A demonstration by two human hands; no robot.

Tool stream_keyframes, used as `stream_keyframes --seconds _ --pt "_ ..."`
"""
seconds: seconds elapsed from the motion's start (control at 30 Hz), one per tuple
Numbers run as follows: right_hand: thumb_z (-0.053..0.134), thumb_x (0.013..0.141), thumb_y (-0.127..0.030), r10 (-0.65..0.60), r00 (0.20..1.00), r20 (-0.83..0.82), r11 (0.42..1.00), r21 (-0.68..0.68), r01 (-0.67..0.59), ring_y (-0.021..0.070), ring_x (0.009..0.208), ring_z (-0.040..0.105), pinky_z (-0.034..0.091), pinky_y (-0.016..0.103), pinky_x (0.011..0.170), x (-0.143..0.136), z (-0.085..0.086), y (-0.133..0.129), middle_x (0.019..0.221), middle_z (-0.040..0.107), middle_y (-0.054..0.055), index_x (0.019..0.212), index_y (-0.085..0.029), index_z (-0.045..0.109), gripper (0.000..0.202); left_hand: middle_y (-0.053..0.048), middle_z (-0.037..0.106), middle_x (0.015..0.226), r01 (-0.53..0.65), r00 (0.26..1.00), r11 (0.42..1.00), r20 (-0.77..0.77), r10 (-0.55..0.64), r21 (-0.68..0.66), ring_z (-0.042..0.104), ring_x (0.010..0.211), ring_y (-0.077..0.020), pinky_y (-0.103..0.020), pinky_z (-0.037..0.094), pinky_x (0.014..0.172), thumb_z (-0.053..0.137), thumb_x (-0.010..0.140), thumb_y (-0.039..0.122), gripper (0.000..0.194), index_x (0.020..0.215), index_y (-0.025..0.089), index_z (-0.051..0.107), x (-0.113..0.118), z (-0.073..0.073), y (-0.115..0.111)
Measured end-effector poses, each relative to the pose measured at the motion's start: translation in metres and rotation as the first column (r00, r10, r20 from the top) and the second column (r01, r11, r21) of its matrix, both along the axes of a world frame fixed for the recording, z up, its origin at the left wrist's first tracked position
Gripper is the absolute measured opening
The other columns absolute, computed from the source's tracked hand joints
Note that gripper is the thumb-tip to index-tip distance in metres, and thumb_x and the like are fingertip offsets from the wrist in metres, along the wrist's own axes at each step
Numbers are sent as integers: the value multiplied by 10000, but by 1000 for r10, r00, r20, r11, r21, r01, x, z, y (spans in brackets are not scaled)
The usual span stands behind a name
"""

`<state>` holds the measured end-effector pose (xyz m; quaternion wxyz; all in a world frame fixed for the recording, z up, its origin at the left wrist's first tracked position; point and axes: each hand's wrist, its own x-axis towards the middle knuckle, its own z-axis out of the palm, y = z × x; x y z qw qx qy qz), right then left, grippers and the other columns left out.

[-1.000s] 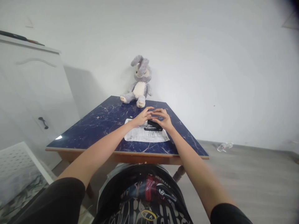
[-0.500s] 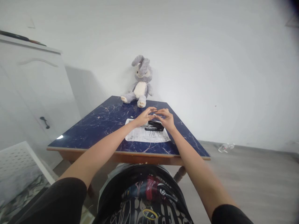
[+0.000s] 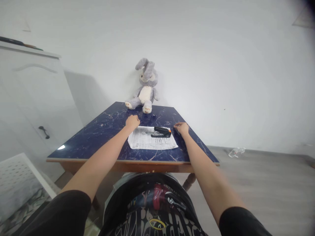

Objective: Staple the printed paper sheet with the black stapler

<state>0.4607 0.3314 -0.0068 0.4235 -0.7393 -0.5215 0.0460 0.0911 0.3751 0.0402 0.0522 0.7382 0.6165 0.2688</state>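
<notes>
A black stapler (image 3: 161, 132) with an orange spot at its right end lies on printed white paper (image 3: 147, 143) on the blue marbled table (image 3: 98, 137). My left hand (image 3: 133, 121) rests closed at the paper's upper left corner; whatever it might hold is too small to make out. Right of the stapler, my right hand (image 3: 181, 128) is near the table top, fingers drawn together and pointing left, and I cannot make out anything in them. Neither hand touches the stapler.
A grey plush rabbit (image 3: 147, 88) sits at the table's back edge against the wall. On the left stand a white cabinet (image 3: 29, 98) and a white perforated frame (image 3: 17, 170). A clear plastic item (image 3: 236, 152) lies on the floor at right.
My hands, which were close together above the stapler with fingers spread, have moved apart to either side of it. Their fingers have closed, and the stapler and paper are more fully visible.
</notes>
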Motion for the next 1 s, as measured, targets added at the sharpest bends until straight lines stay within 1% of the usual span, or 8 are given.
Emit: stream_keyframes --seconds 0.1,0.3,0.43,0.57,0.67,0.8,0.9,1.0 --pt "799 704 -304 14 1000 -2 1000 -11 -14 227 718 733 574 309 752 -1 -2 2 685 749 29 870 -201 843 201 -215 691 1222 -3 999 999 -48 1 -45 650 1160 -340 -408 491 986 666 900 307 260 1095 168 768 4 -4 1" --pt "784 709 -324 23 1000 17 1000 4 -23 236 768 742 584 319 747 -3 -5 5 766 776 50 893 -209 845 225 -196 708 1223 18 994 991 -101 -31 -130 699 1082 -332 -395 516 933 749 772 125 301 1061 203 790 3 -8 5" --pt "776 719 -317 36 999 27 999 11 -37 237 778 746 586 313 754 -3 -6 6 764 776 54 895 -206 846 219 -259 687 1248 -65 992 989 -120 49 -132 679 1141 -387 -448 517 948 739 801 143 307 1106 146 773 -6 -6 9" --pt "789 721 -314 31 999 35 999 -12 -30 232 760 742 592 324 777 -1 -8 9 759 774 49 902 -209 848 218 -345 594 1368 -210 972 972 -134 195 -105 562 1307 -476 -539 477 1016 738 839 236 384 1187 76 732 -13 -5 12" --pt "792 735 -317 29 999 40 999 -38 -28 233 764 742 595 343 808 0 -9 11 768 774 49 911 -218 850 209 -356 567 1399 -273 956 956 -142 257 -109 531 1324 -490 -548 470 1007 749 848 312 424 1199 76 724 -15 -4 13" --pt "780 770 -319 20 999 41 998 -53 -18 249 856 757 592 367 871 -1 -9 12 851 793 73 947 -222 850 214 -352 574 1389 -299 948 946 -153 280 -125 546 1308 -479 -525 474 993 741 869 341 465 1251 78 706 -15 -3 13" --pt "784 764 -306 12 999 32 998 -64 -10 263 909 762 588 389 908 -2 -8 12 871 798 69 992 -229 846 249 -337 581 1396 -293 949 948 -160 272 -122 562 1315 -456 -517 479 1008 689 906 275 492 1362 94 653 -16 -1 12" --pt "729 794 -255 -10 1000 14 998 -58 11 260 956 764 578 375 939 -2 -7 11 882 803 69 1093 -216 830 318 -322 600 1394 -282 950 952 -174 259 -121 575 1329 -432 -506 492 1028 646 921 205 444 1349 86 662 -19 0 11"
